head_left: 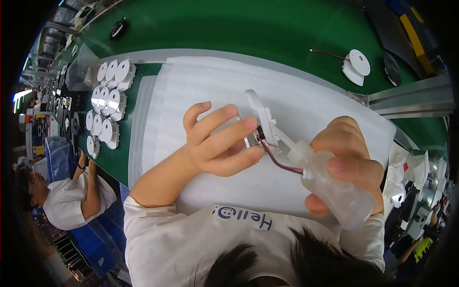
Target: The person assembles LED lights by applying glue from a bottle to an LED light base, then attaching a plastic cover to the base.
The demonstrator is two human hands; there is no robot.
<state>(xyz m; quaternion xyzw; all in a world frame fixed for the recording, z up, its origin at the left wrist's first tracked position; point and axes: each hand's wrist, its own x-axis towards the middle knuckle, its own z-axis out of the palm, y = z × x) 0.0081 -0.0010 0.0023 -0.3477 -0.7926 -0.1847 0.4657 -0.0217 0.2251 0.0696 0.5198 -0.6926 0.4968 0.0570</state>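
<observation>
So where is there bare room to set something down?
The flat white sheet is bare between the left hand and the grey rail. Beyond the rail, the green surface is free between a black oval object and a round white part with red wire. Crowded: far left, clustered white round plastic parts, and between left hand and right hand.

A white plastic part [262,115] with a curved rim stands nearly on edge at the fingertips of the left hand [217,138], a red and black wire [273,157] curving down from its inner side. A translucent plastic bottle [343,190] tilts in the right hand [349,153], its narrow nozzle [285,137] pointing up and left at the part; whether the tip touches is unclear.
</observation>
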